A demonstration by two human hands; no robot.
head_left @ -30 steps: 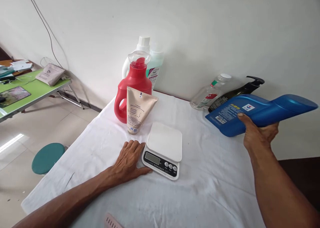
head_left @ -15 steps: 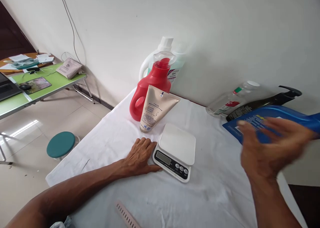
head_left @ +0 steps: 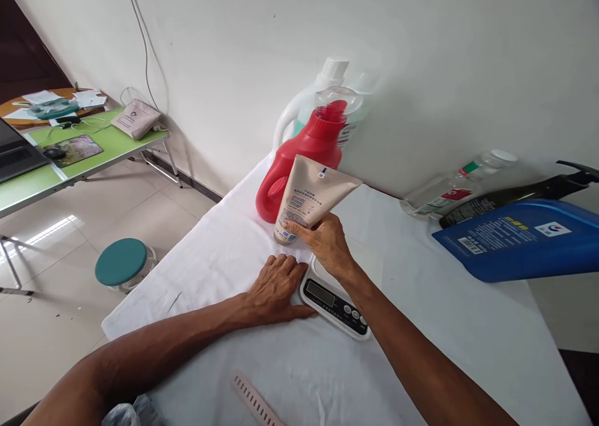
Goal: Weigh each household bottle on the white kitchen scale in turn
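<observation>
beige tube [head_left: 309,195] in right hand [head_left: 327,245] grip; left hand [head_left: 276,285] flat, touching scale [head_left: 334,298].

L hand [head_left: 276,287] flat, palm down, arm stretched fwd; R hand [head_left: 327,244] reaching across, fingers curled in grip.

One head-worn camera looks forward and down across the table [head_left: 468,326] from its near edge, tilted so the wall [head_left: 421,52] leans. The scale [head_left: 333,296] sits near frame centre, close below the lens. Both forearms enter from the bottom edge toward the scale. Left of the scale the view takes in floor, a stool [head_left: 120,262] and a green desk [head_left: 70,164] farther off.
</observation>
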